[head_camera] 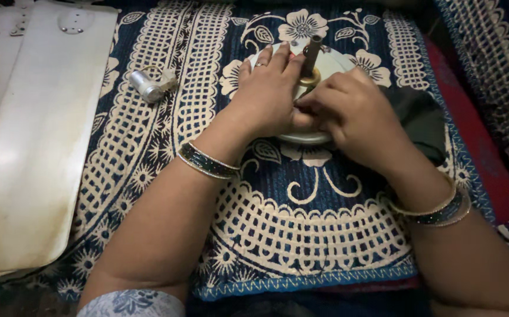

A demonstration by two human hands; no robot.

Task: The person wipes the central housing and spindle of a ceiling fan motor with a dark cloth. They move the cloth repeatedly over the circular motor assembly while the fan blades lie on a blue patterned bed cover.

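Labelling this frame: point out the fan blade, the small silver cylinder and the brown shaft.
fan blade (37,147): head view, middle of its flat cream face.
small silver cylinder (147,87): head view, on its metal barrel, on the patterned cloth.
brown shaft (311,51): head view, upper part of the upright rod, beside the left hand (269,94).

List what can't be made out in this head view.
- White round motor housing: mostly hidden under both hands.
- Right hand: fingertips curl out of sight; what they pinch is hidden.
- Left hand: palm contact hidden.
- Dark cloth: too dim.
- White fan blades: cut off at the left edge.
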